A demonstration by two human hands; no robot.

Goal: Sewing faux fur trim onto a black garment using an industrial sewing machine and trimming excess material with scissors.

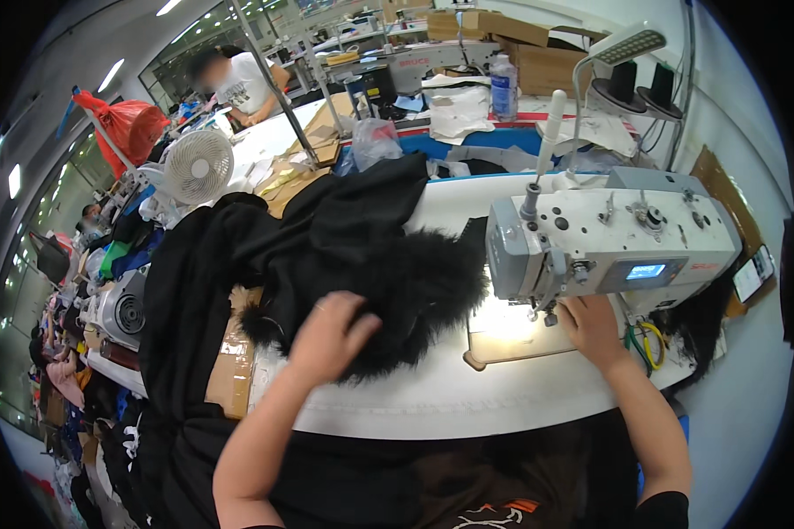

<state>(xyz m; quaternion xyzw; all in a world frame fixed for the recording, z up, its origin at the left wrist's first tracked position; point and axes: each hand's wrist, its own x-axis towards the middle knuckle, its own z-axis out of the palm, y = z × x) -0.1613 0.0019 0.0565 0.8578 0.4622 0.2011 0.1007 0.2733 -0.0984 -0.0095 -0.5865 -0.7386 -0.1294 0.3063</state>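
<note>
A black garment (326, 220) with a shaggy fur edge (441, 282) lies bunched on the white sewing table, left of the sewing machine (617, 238). Over the near left part of the fur is my left hand (331, 339), thumb and fingers apart, slightly blurred; it does not grip the cloth. My right hand (593, 328) reaches under the machine's arm, just right of the presser foot (550, 316). Its fingertips are partly hidden there, so I cannot tell what they touch. A bright lamp lights the bed plate (516, 339) below the needle, where no cloth lies.
Yellow-handled scissors (653, 346) lie right of my right hand. A cardboard piece (231, 375) sits under the garment at left. Behind stand a bottle (503, 88), a thread stand with black cones (622, 88) and a white fan (198, 167). Another person (247, 84) works farther back.
</note>
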